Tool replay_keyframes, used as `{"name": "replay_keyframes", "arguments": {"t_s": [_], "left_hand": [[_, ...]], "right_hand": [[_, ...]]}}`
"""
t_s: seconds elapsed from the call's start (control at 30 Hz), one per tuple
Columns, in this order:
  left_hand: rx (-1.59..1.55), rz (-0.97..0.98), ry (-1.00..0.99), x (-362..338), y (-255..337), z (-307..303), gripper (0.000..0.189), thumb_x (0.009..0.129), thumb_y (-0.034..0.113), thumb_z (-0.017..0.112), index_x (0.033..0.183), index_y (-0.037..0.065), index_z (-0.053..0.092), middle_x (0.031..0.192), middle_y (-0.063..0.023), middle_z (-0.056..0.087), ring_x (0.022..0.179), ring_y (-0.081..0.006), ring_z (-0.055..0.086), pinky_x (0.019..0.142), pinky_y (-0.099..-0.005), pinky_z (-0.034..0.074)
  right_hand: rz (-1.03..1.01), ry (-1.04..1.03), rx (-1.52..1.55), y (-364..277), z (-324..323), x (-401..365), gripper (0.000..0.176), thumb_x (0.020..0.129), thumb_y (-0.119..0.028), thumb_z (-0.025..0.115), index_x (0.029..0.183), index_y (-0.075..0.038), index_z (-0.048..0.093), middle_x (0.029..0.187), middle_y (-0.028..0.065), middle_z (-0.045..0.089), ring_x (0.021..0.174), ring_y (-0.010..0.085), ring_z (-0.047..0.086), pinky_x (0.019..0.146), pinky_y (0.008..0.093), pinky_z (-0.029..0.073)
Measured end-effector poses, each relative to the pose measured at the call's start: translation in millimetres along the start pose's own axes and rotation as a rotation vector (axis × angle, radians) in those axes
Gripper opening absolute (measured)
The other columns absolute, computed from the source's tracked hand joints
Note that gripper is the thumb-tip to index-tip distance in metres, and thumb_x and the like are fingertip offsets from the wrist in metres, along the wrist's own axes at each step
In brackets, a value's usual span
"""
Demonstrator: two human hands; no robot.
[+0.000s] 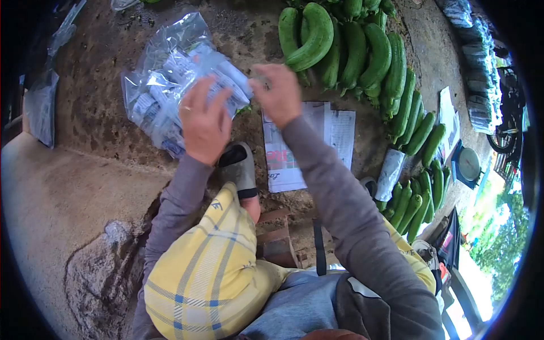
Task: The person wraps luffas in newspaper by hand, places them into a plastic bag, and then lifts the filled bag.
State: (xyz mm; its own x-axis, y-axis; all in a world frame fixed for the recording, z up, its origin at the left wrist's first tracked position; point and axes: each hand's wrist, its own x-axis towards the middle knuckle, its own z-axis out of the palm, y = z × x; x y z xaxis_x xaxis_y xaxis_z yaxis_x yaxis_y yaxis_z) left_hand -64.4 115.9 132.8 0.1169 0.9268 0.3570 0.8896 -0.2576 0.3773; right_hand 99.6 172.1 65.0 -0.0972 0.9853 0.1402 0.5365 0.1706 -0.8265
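A clear plastic bag (144, 107) lies on the ground at the upper left, filled with several newspaper-wrapped rolls. One newspaper-wrapped roll (233, 78) lies at the bag's right side, with a bit of green showing near its lower end. Over this roll is my left hand (205, 122), its fingers spread. My right hand (277, 93), slightly blurred, is just off the roll's right end, thumb and fingers curled but apart. Folded newspaper sheets (283, 170) lie flat below my right hand, partly covered by my right forearm.
Long green gourds (356, 51) lie in a curved row at the upper right. Another wrapped roll (391, 173) rests beside more gourds (411, 207). A round-topped scale (469, 164) stands at the right, near stacked plastic-wrapped bundles (481, 73). Rough rock (107, 260) rises at the lower left.
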Motion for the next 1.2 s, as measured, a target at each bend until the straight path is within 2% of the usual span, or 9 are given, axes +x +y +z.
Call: {"name": "replay_keyframes", "arguments": {"t_s": [0.17, 0.33, 0.47, 0.67, 0.77, 0.87, 0.97, 1.1, 1.2], "left_hand": [[-0.529, 0.386, -0.542, -89, 40, 65, 0.04, 0.065, 0.003, 0.066, 0.104, 0.008, 0.061, 0.118, -0.0093, 0.058, 0.117, -0.0317, 0.052, 0.097, -0.0425, 0.043], [-0.173, 0.623, -0.976, -136, 47, 95, 0.058, 0.075, 0.023, 0.073, 0.13, 0.013, 0.055, 0.152, -0.0067, 0.028, 0.144, -0.0256, 0.017, 0.113, -0.0519, 0.022], [-0.198, 0.535, -1.003, -136, 47, 96, 0.06, 0.074, 0.023, 0.073, 0.13, 0.012, 0.054, 0.151, -0.0078, 0.029, 0.144, -0.0261, 0.018, 0.113, -0.0516, 0.022], [-0.192, 0.523, -1.044, -129, 49, 93, 0.063, 0.074, 0.023, 0.073, 0.131, 0.01, 0.052, 0.151, -0.0082, 0.031, 0.144, -0.0259, 0.018, 0.113, -0.0515, 0.021], [-0.179, 0.517, -1.037, -132, 48, 93, 0.065, 0.074, 0.023, 0.073, 0.133, 0.01, 0.05, 0.151, -0.0073, 0.031, 0.144, -0.0252, 0.018, 0.114, -0.0513, 0.02], [-0.178, 0.498, -1.046, -130, 47, 91, 0.066, 0.073, 0.023, 0.073, 0.134, 0.01, 0.049, 0.152, -0.0057, 0.03, 0.144, -0.024, 0.018, 0.115, -0.0504, 0.019], [-0.184, 0.494, -1.039, -130, 46, 91, 0.068, 0.073, 0.024, 0.073, 0.135, 0.01, 0.048, 0.152, -0.0055, 0.03, 0.144, -0.0236, 0.018, 0.115, -0.0499, 0.019], [-0.161, 0.502, -1.046, -130, 46, 91, 0.073, 0.072, 0.026, 0.075, 0.137, 0.01, 0.046, 0.153, -0.0053, 0.028, 0.145, -0.0232, 0.017, 0.115, -0.0495, 0.019], [-0.144, 0.498, -1.056, -130, 49, 90, 0.079, 0.07, 0.028, 0.077, 0.139, 0.01, 0.044, 0.154, -0.0055, 0.025, 0.146, -0.0237, 0.014, 0.115, -0.0491, 0.018]], "right_hand": [[0.272, 0.204, -0.142, 51, -121, 14, 0.03, 0.08, -0.016, 0.071, 0.108, -0.005, 0.066, 0.104, 0.0144, 0.06, 0.088, 0.0237, 0.061, 0.079, 0.0371, 0.05], [0.345, -0.048, -0.658, 68, -122, 45, 0.069, 0.079, -0.035, 0.066, 0.137, -0.009, 0.041, 0.122, 0.0262, 0.051, 0.104, 0.0428, 0.059, 0.089, 0.0476, 0.048], [0.298, 0.108, -0.496, 88, -111, 82, 0.069, 0.081, -0.04, 0.06, 0.139, -0.009, 0.038, 0.125, 0.0294, 0.048, 0.104, 0.0434, 0.059, 0.091, 0.0475, 0.048], [0.512, -0.06, -0.729, 67, -71, 114, 0.102, 0.073, -0.067, 0.063, 0.149, -0.012, 0.023, 0.131, 0.0248, 0.044, 0.112, 0.0371, 0.057, 0.094, 0.0418, 0.047], [0.456, -0.029, -0.707, 75, -74, 120, 0.1, 0.07, -0.056, 0.07, 0.147, -0.009, 0.027, 0.126, 0.0229, 0.05, 0.11, 0.0381, 0.058, 0.092, 0.0417, 0.048], [0.471, -0.062, -0.589, 78, -88, 119, 0.093, 0.069, -0.049, 0.072, 0.142, -0.004, 0.036, 0.116, 0.021, 0.058, 0.103, 0.034, 0.061, 0.088, 0.0406, 0.05], [0.529, -0.13, -0.034, 73, -134, 97, 0.079, 0.073, -0.039, 0.073, 0.135, 0.0, 0.044, 0.108, 0.0176, 0.062, 0.097, 0.0275, 0.063, 0.082, 0.0369, 0.052], [0.61, 0.111, 0.645, 37, -210, 37, 0.054, 0.084, -0.021, 0.065, 0.129, 0.002, 0.047, 0.108, 0.0129, 0.062, 0.095, 0.0218, 0.063, 0.076, 0.032, 0.053], [0.61, 0.105, 0.644, 37, -231, 21, 0.054, 0.085, -0.023, 0.064, 0.129, 0.002, 0.046, 0.111, 0.013, 0.06, 0.094, 0.0213, 0.062, 0.075, 0.0327, 0.053]]}}
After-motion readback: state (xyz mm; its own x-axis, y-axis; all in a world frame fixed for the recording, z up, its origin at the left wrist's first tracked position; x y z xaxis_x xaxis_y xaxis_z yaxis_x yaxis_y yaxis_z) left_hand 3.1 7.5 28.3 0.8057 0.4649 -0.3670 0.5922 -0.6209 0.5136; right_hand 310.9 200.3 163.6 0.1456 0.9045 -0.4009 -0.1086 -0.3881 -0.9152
